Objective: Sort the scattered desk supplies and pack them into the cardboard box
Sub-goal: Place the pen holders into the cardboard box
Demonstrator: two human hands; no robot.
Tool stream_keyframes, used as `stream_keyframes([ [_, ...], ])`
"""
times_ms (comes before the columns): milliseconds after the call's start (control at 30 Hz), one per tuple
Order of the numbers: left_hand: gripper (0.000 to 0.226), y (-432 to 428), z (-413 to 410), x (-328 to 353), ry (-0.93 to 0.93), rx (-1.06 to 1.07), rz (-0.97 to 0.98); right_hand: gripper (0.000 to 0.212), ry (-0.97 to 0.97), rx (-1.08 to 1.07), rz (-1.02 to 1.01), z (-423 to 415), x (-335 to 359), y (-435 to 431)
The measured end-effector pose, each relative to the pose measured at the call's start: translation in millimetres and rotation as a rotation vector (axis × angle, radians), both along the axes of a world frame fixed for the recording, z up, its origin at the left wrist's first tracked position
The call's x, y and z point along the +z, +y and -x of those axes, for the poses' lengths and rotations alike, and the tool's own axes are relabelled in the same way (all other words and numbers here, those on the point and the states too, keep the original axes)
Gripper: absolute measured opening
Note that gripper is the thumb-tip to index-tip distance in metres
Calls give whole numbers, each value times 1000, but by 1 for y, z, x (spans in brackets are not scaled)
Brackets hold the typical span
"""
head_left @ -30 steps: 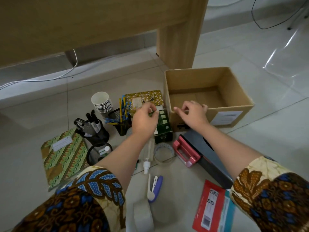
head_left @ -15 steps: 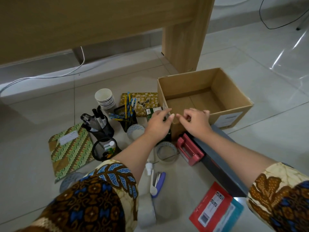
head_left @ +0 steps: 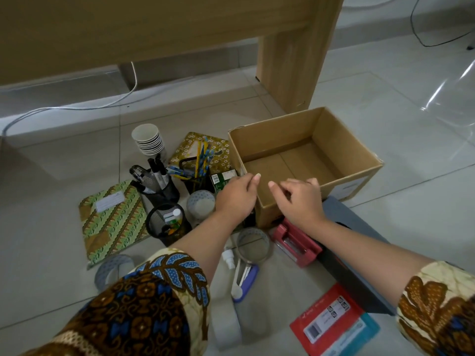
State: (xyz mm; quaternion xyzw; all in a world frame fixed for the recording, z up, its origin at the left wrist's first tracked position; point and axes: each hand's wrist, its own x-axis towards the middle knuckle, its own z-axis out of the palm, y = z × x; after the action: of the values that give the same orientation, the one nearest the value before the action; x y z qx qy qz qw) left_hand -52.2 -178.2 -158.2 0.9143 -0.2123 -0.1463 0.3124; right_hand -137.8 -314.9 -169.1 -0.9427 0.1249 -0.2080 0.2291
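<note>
The cardboard box point(head_left: 303, 160) is seen open and empty on the floor point(head_left: 411, 201), beside the wooden desk leg point(head_left: 295, 60). Both hands are poised over its near-left corner. The left hand point(head_left: 235, 195) is loosely curled with thumb and forefinger near together; the right hand point(head_left: 299, 199) is likewise curled, forefinger extended toward the left. Nothing is visibly pinched by either hand, though a very small item cannot be ruled out.

The supplies are noted scattered left of and in front of the box: a stack of paper cups point(head_left: 149, 138), a mesh holder of markers point(head_left: 158, 185), a second mesh holder point(head_left: 168, 223), a pencil holder point(head_left: 196, 176), a green patterned notebook point(head_left: 113, 219), tape rolls point(head_left: 253, 244), a red hole punch point(head_left: 297, 245), a stapler point(head_left: 244, 278) and a red packet point(head_left: 326, 322).

Risks judged from this layout:
- The box is light and empty; if its wall is pressed or pulled, sliding on the smooth tile is likely.
- The mesh holders stand crowded just under the left forearm; a low sweep could tip them and spill pens.
- The cup stack is tall and narrow, so toppling is probable if it is gripped by the top cup only.
- If bulky flat items are packed last, the fit could be spoiled.
</note>
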Motion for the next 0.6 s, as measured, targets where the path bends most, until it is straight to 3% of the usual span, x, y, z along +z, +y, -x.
stream_keyframes([
  [200,34,24,-14,4,-103,-16,155,60,75,-27,-33,-33,31,14],
  [300,31,47,-31,16,-275,135,226,47,-36,51,-7,-65,50,31],
  [400,33,78,-56,27,-438,326,203,34,58,216,33,-107,60,56],
  [500,46,113,-85,35,-493,446,81,71,230,381,293,-144,67,86],
  [600,76,143,-112,34,-404,469,-126,97,492,420,584,-173,67,118],
])
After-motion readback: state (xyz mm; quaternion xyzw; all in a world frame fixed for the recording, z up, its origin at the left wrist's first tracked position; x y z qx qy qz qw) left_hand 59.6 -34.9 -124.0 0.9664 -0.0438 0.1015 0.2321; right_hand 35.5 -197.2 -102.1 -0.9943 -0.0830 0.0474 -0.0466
